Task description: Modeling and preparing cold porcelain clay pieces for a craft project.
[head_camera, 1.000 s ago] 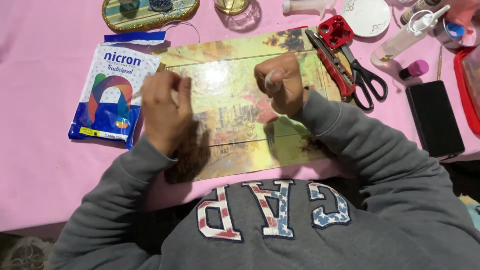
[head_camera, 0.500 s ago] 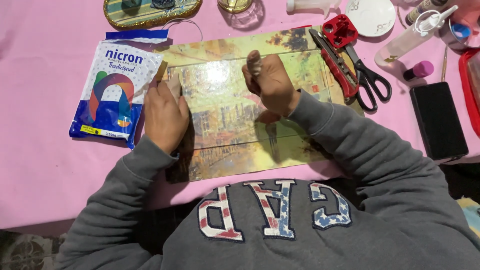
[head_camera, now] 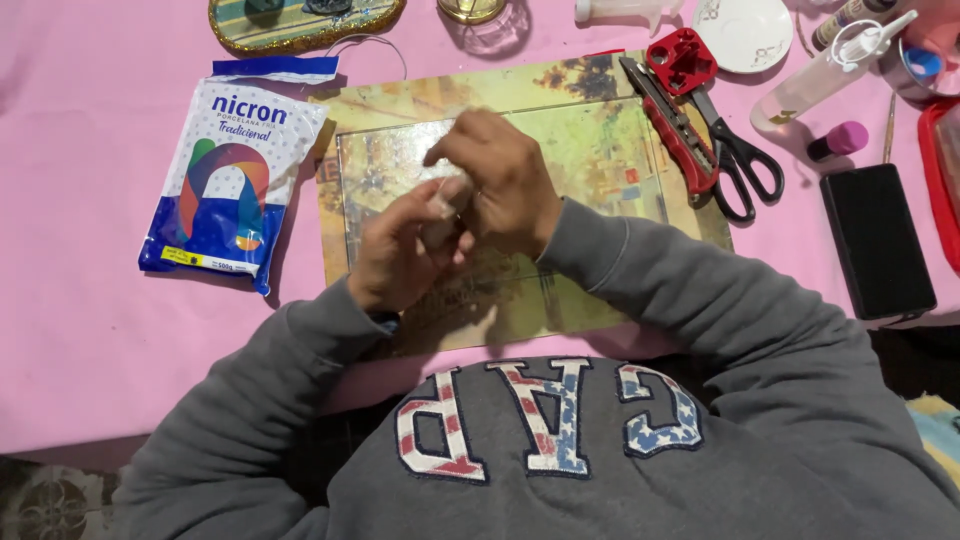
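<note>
Both hands meet over the printed mat, working one small pale lump.

Your left hand (head_camera: 400, 255) and right hand (head_camera: 500, 190) press together above the yellow-green picture-printed rectangular mat (head_camera: 600, 150) on the pink-covered worktop (head_camera: 80, 200). Your fingers (head_camera: 440, 150) are curled closed around a small pale, dough-like lump (head_camera: 445, 195), held between both hands, mostly hidden. A white-and-blue plastic pouch (head_camera: 230, 170) lies just left of the mat. A red utility knife (head_camera: 675, 125) and black-handled scissors (head_camera: 745, 165) lie at the mat's right edge; a flat black rectangular case (head_camera: 875, 240) sits further right.
</note>
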